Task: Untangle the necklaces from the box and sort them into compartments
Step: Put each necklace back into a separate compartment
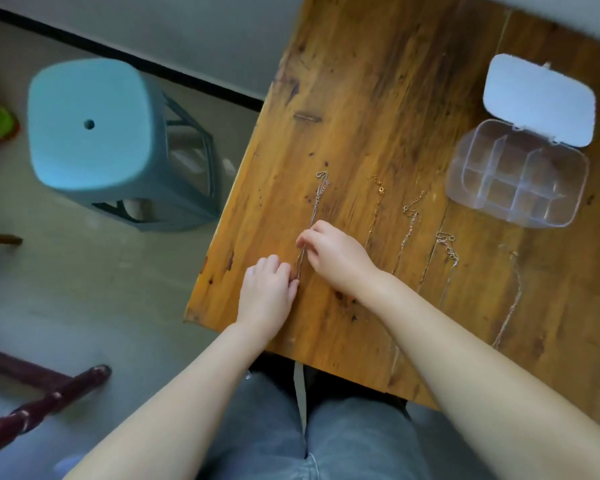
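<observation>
Head view: both hands' fingers (pixel 303 239) pinch a silver necklace (pixel 317 199); the clear box (pixel 515 183) lies open, compartments bare.

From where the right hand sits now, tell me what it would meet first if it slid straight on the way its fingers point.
The right hand points up-left across the table. Past the silver necklace it pinches, only bare wood, then the table's left edge, as far as visible.
</observation>
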`<move>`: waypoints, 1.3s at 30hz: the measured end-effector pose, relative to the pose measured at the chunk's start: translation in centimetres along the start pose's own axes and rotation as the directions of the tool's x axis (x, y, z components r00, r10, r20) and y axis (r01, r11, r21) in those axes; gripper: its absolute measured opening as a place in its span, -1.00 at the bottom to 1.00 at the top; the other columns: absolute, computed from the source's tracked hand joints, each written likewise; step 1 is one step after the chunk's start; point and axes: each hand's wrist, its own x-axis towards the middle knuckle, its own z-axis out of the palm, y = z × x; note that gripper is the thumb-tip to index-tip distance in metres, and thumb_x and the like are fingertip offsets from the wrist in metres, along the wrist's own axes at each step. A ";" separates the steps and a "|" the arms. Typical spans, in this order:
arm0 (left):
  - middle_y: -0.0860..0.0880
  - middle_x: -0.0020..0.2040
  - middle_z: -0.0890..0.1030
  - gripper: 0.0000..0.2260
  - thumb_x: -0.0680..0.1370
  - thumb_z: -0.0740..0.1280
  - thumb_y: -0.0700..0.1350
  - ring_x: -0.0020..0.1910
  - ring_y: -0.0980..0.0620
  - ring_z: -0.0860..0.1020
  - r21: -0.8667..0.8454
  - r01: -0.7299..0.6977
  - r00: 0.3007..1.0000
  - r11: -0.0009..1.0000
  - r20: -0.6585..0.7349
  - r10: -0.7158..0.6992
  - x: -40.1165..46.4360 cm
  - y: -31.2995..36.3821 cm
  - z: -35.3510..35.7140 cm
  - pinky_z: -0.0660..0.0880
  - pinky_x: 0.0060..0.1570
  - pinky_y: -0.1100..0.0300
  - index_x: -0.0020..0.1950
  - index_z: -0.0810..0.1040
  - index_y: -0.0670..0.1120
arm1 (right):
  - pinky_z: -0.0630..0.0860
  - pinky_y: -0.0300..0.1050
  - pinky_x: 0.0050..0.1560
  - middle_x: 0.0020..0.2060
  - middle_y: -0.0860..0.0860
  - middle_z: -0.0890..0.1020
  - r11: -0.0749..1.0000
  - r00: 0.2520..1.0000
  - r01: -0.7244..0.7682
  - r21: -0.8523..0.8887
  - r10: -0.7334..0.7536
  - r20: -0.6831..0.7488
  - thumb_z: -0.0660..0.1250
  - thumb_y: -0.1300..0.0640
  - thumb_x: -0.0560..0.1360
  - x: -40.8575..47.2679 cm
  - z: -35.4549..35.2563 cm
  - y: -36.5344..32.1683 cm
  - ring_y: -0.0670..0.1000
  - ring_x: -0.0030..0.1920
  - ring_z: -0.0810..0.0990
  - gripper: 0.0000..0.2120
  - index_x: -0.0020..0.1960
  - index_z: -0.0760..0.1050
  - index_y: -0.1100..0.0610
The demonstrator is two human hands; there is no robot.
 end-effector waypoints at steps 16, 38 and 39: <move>0.00 -0.25 0.56 -0.89 0.53 0.32 -0.08 -0.26 0.08 0.53 -0.645 0.150 0.967 0.749 -0.061 -0.247 7.6 2.0 -7.8 0.46 -0.28 0.37 -0.16 0.49 -0.07 | 0.40 -0.42 -0.07 -0.08 -0.11 0.60 0.721 0.952 -0.205 0.662 0.303 -0.036 0.29 0.18 0.53 -3.4 -6.9 4.6 -0.30 -0.18 0.51 -0.86 -0.19 0.51 0.02; -0.11 -0.23 0.58 -0.91 0.52 0.30 -0.17 -0.25 -0.03 0.57 -0.676 -0.262 0.965 0.689 -0.169 0.201 23.0 27.8 -7.0 0.54 -0.23 0.16 -0.17 0.45 -0.13 | 0.52 -0.17 0.13 0.00 0.06 0.66 0.543 0.937 -0.072 0.836 0.325 -0.130 0.24 0.20 0.57 -3.3 -21.2 18.5 -0.01 0.04 0.64 -0.79 0.18 0.51 0.12; -0.15 -0.22 0.59 -0.91 0.52 0.29 -0.18 -0.25 -0.05 0.59 -0.694 -0.251 0.968 0.675 -0.187 0.167 23.3 27.7 -7.1 0.55 -0.22 0.12 -0.17 0.44 -0.14 | 0.53 -0.17 0.10 -0.10 0.04 0.67 0.547 0.921 -0.079 0.834 0.360 -0.149 0.26 0.18 0.57 -3.2 -21.0 18.6 0.00 -0.04 0.65 -0.85 0.10 0.55 0.12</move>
